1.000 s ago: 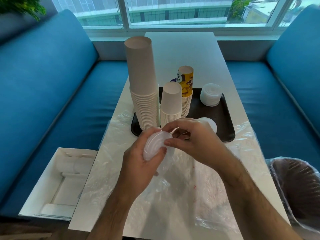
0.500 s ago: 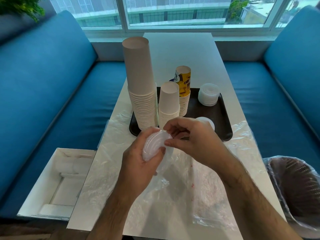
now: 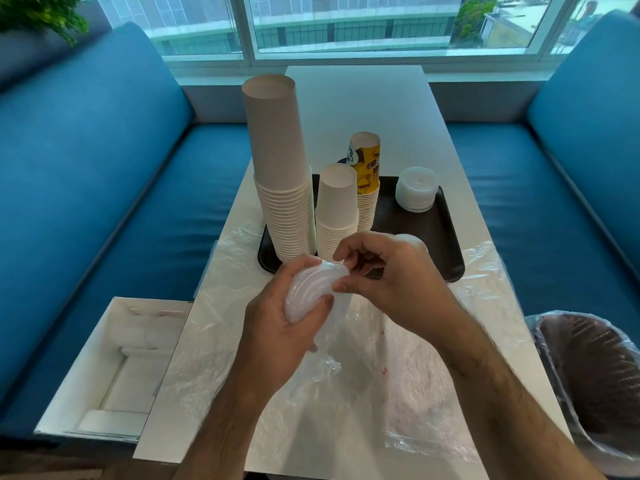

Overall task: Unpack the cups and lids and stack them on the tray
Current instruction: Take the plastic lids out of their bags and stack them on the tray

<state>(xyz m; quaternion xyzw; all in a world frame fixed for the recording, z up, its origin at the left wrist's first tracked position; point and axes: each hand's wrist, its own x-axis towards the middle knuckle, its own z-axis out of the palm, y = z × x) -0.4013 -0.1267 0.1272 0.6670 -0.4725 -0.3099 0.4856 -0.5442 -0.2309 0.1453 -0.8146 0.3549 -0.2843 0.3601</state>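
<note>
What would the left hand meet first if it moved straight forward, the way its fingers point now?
Probably the short stack of white paper cups at the near edge of the dark tray. The left hand, gripping the plastic lids, points up-table toward it. Depth is unclear; the tall stack stands close beside.

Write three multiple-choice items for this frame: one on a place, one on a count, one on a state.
1. Where is the lid stack?
A. tray's far right corner
B. in the box
C. on the sofa

2. How many cup stacks stand on the tray?
A. one
B. three
C. five

3. What is the left hand doing?
A. resting flat on the table
B. holding lids
C. lifting a cup

Answers: 1 A, it sits at the dark tray's far right; 2 B, a tall stack, a short one and a printed one; 3 B, its fingers curl round held lids while the right hand pinches their edge.
</note>
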